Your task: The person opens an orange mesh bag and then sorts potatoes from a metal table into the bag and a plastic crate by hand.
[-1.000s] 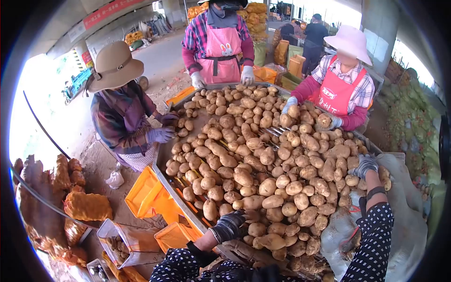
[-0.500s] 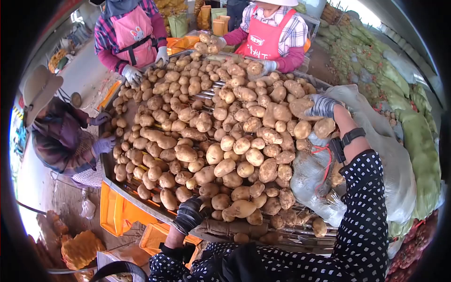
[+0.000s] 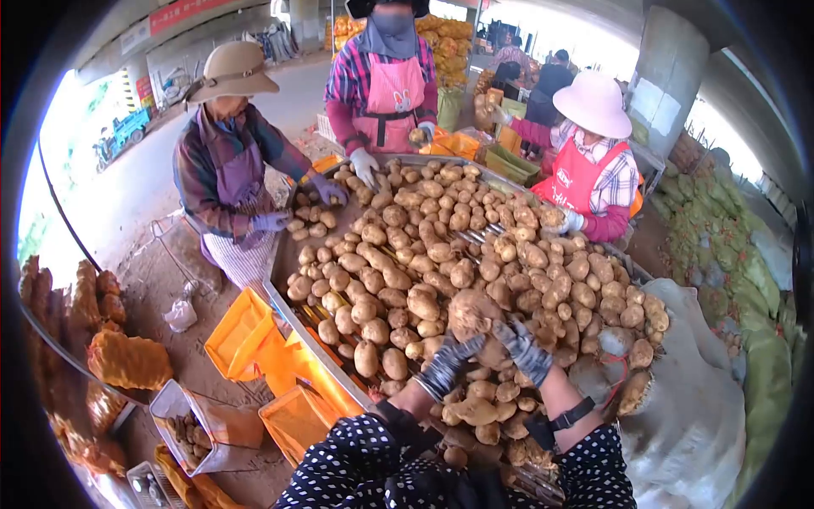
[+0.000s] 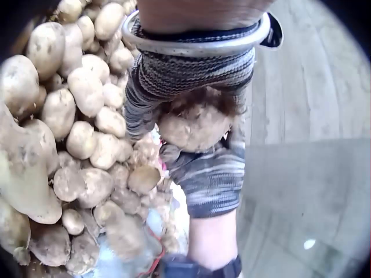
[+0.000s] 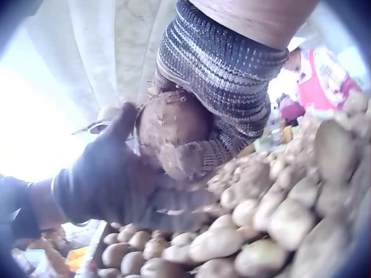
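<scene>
A large dirty potato [image 3: 473,312] is held up over the near part of the potato pile [image 3: 441,254]. My gloved left hand [image 3: 454,349] grips it from the left and my gloved right hand [image 3: 521,343] from the right. In the left wrist view the left hand [image 4: 174,98] curls over the potato [image 4: 194,126], with the right hand [image 4: 211,174] cupping it from below. The right wrist view has the right hand [image 5: 203,139] wrapped round the potato [image 5: 171,130], and the dark palm of the left hand [image 5: 110,176] presses against it.
The pile lies on a metal sorting table [image 3: 292,327]. Three people in gloves work at its far and left sides. Orange crates [image 3: 254,348] sit below the left edge. A white sack [image 3: 687,399] holding potatoes hangs at the right, and netted bags [image 3: 127,360] lie on the ground.
My right hand came in from the sack side and my left hand lifted off the near edge of the pile; both now meet on one large potato. The head view swung back.
</scene>
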Tool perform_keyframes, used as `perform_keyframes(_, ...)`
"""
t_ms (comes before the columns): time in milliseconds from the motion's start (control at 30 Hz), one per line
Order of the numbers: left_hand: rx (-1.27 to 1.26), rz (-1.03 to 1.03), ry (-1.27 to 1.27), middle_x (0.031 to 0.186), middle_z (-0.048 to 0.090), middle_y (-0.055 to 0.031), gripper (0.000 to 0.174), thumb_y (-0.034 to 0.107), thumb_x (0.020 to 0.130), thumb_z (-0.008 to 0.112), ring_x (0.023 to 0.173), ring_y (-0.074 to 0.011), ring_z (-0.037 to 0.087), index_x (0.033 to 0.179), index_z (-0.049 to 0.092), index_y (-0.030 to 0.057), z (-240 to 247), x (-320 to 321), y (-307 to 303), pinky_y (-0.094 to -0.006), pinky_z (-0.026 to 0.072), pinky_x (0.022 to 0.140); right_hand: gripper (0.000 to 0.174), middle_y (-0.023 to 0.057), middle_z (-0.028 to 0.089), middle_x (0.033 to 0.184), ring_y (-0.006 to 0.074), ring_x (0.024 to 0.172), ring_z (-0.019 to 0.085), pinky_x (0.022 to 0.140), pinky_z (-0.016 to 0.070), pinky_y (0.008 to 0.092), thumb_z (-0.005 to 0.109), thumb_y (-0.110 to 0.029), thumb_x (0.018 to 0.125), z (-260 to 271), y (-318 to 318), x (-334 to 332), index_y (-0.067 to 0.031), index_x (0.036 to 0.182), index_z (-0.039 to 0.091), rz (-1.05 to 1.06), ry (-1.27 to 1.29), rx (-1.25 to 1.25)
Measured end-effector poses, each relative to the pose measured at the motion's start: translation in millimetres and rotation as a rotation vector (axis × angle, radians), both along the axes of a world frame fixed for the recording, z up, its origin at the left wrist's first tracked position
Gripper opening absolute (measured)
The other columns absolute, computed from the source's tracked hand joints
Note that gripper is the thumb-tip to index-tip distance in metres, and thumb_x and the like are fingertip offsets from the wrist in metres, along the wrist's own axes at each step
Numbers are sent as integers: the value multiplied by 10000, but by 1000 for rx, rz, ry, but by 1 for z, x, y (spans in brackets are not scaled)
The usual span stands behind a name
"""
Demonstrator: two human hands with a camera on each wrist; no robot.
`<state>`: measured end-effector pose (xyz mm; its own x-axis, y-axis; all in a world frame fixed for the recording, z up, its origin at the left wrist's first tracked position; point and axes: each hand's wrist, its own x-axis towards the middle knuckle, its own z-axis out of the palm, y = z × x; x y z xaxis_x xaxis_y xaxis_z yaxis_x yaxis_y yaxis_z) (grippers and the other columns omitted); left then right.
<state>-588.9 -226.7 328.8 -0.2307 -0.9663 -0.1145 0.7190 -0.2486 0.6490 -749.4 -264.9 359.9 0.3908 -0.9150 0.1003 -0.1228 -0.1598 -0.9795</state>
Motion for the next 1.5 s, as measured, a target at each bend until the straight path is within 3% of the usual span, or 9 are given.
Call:
perform_keyframes(133, -103, 101, 29, 1170, 567, -65, 549, 35, 768, 688, 1047, -218, 577, 1261, 448, 62, -14, 40, 17, -382, 497, 893, 559, 200, 588, 1159, 286, 1085, 559, 931, 434, 343, 620, -317, 854, 23, 16, 37, 65, 1233, 468, 21, 681, -52)
perform_keyframes(333, -172, 196, -83, 1220, 530, -59, 599, 80, 769, 688, 1143, -191, 498, 1301, 417, 32, -7, 78, 53, -335, 420, 971, 466, 140, 527, 1260, 221, 1171, 498, 992, 400, 325, 611, -140, 857, 40, -11, 35, 46, 1258, 465, 148, 446, -199)
perform_keyframes(367, -174, 200, -103, 1221, 528, -58, 604, 77, 765, 691, 1147, -186, 492, 1303, 418, 39, -12, 84, 54, -326, 416, 973, 353, 117, 559, 1210, 189, 1094, 549, 929, 454, 289, 562, -55, 870, 48, -42, 39, 19, 1212, 514, -103, 75, 126)
perform_keyframes(467, -420, 233, -557, 1235, 523, -71, 648, 66, 743, 701, 1177, -228, 489, 1321, 409, 69, -24, 102, 74, -346, 404, 995, 276, 84, 618, 1088, 179, 981, 603, 885, 488, 258, 546, -45, 885, 113, -72, 26, -17, 1159, 565, -452, 107, -239)
perform_keyframes(533, -113, 42, 197, 1257, 520, -76, 659, 102, 749, 707, 1181, -256, 496, 1332, 401, 76, -20, 98, 72, -393, 403, 1004, 263, 64, 627, 1043, 124, 938, 577, 857, 479, 261, 583, -61, 876, 96, -88, 33, -14, 1135, 573, -326, -60, -347)
perform_keyframes(767, 4, 62, 410, 1321, 479, -97, 722, 422, 790, 682, 1227, -270, 449, 1361, 367, 113, -30, 103, 77, -469, 335, 1054, 485, 104, 523, 1246, 159, 1139, 484, 986, 388, 269, 573, -189, 912, 21, 12, 123, 8, 1323, 408, 451, 43, 144)
perform_keyframes(1200, 182, 308, 412, 1235, 554, -95, 618, 515, 822, 609, 1124, -274, 533, 1288, 472, 133, -51, 112, 68, -477, 420, 971, 689, 117, 305, 1438, 192, 1325, 284, 1103, 214, 303, 558, -94, 845, -17, 36, 132, -9, 1433, 209, 477, 24, 112)
perform_keyframes(1467, 198, -42, 762, 1163, 595, -137, 657, 621, 875, 411, 968, -282, 620, 1291, 472, 117, -65, 132, 61, -443, 519, 822, 730, 118, 412, 1365, 216, 1232, 424, 996, 383, 327, 639, -322, 847, -9, 38, 134, -88, 1426, 261, 469, -35, 440)
perform_keyframes(1500, 131, 25, 737, 1166, 595, -132, 598, 557, 914, 394, 980, -261, 619, 1293, 468, 100, -62, 130, 61, -426, 517, 836, 733, 102, 441, 1334, 201, 1210, 445, 971, 407, 323, 648, -357, 837, -17, 35, 138, -55, 1405, 297, 397, 160, 46)
